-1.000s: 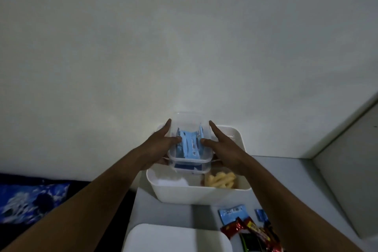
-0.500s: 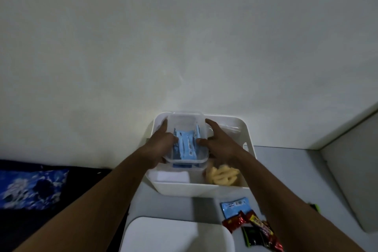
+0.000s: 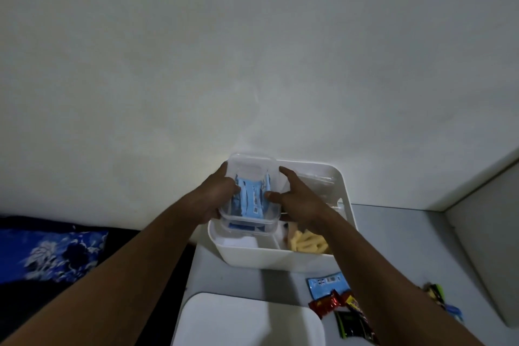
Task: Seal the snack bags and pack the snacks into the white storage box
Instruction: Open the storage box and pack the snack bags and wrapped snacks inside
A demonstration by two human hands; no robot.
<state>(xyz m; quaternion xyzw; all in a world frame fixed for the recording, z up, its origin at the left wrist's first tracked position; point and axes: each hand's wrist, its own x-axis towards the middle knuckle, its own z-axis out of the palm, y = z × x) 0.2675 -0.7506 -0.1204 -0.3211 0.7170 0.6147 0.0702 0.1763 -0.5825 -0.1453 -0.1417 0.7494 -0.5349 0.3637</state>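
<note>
Nearest to us, at the lower edge, a white lid [image 3: 247,320] lies on the grey surface [image 3: 393,233]. Just right of it, partly under our right forearm, a red packet [image 3: 323,303], a black packet [image 3: 351,324] and a blue packet [image 3: 324,284] lie loose in a cluster. A few small wrappers [image 3: 438,293] lie on the other side of the forearm, too small to tell apart. Off the surface to the left, a blue patterned cloth [image 3: 50,255] shows in the dark.

Beyond the lid stands the white storage box [image 3: 266,257], open on top and close to the pale wall [image 3: 252,64]. Its near right compartment holds yellow snacks [image 3: 307,243], partly hidden by our right wrist. A clear bag [image 3: 317,180] lies at its far right.

Over the box's left rear part we hold a clear container [image 3: 250,205] filled with blue packets. Our left hand [image 3: 216,194] grips its left side, thumb on the top. Our right hand [image 3: 297,196] grips its right side, forefinger stretched along the edge and thumb pressed on the top. The container lies between the two hands, its near end just inside the box's rim. We cannot tell whether it rests on anything below.
</note>
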